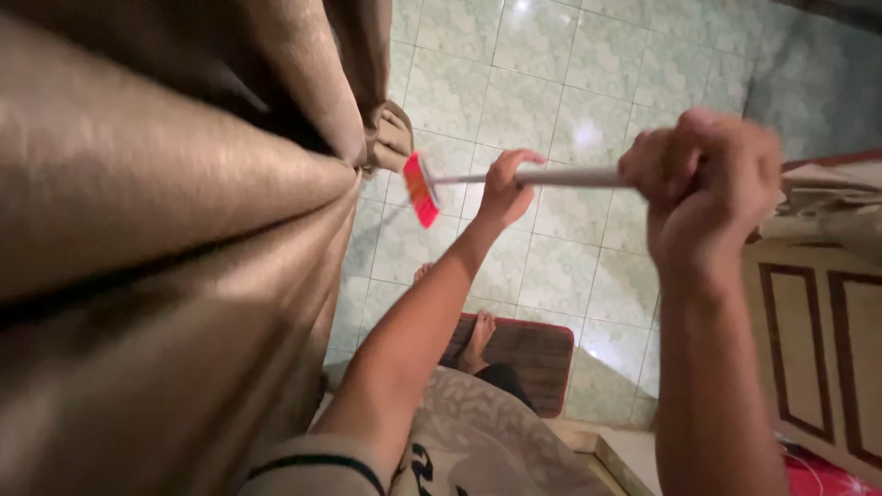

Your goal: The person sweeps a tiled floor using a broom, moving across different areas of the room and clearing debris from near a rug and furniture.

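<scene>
Beside curtain [165, 230], broom [422, 188] in both hands.

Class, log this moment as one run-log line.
left hand: grips broom handle | right hand: grips handle end | red broom head: at beige curtain | floor: green tiles

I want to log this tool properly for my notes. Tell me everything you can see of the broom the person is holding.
The broom has a thin, pale grey handle that looks like metal and a small head of bright red-orange bristles. It is held roughly level, high above the green tiled floor, head pointing toward the brown curtain and close to its folds. The left hand wraps the handle nearer the head; the right hand keeps a closed grip further back. The handle's rear end is hidden behind that hand.
</scene>
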